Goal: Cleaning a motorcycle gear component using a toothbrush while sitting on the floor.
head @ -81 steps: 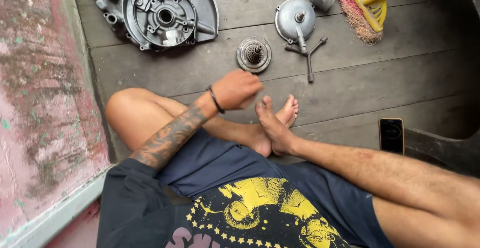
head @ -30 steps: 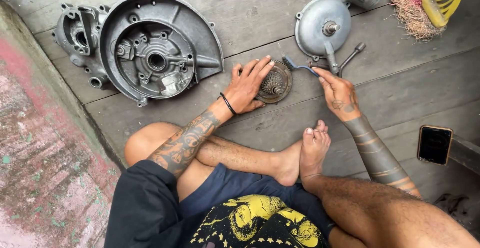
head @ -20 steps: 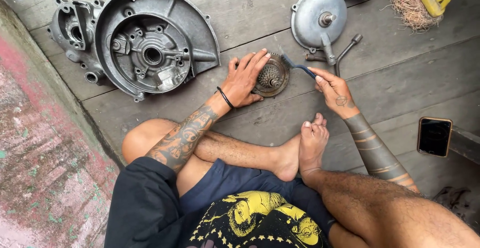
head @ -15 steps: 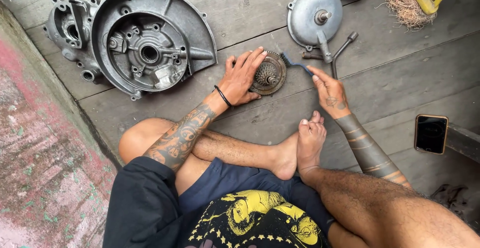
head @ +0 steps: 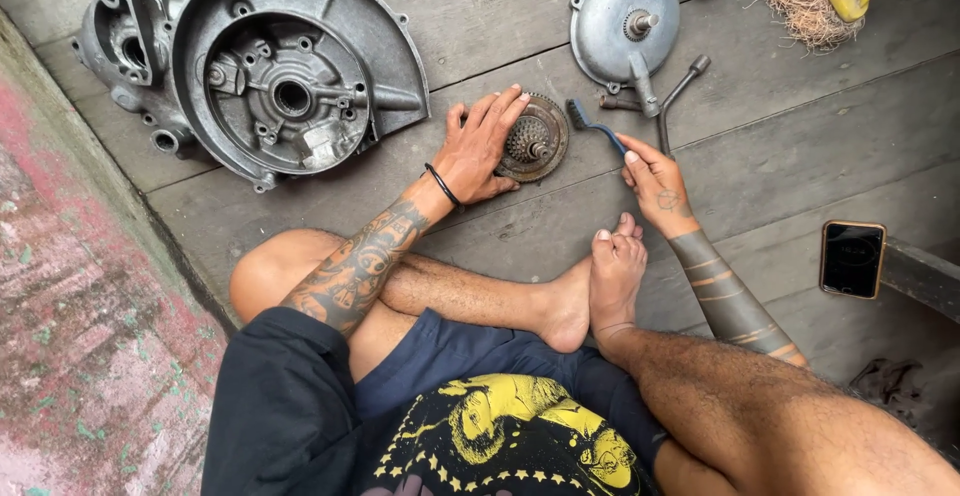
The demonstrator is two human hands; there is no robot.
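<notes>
Left hand (head: 480, 151) lies open, fingers spread, palm against the left side of the round rusty toothed metal clutch part (head: 533, 139), which sits on the grey wooden plank floor (head: 780, 146) towards its far edge; right hand (head: 652, 178) closed around the handle of a small blue-handled brush (head: 592, 124), bristle end just beside the clutch part's right rim; large grey cast-metal engine casing (head: 265, 66) near the far-left corner; round grey metal cover (head: 622, 21) beyond the brush; black phone (head: 852, 258) at the right edge.
</notes>
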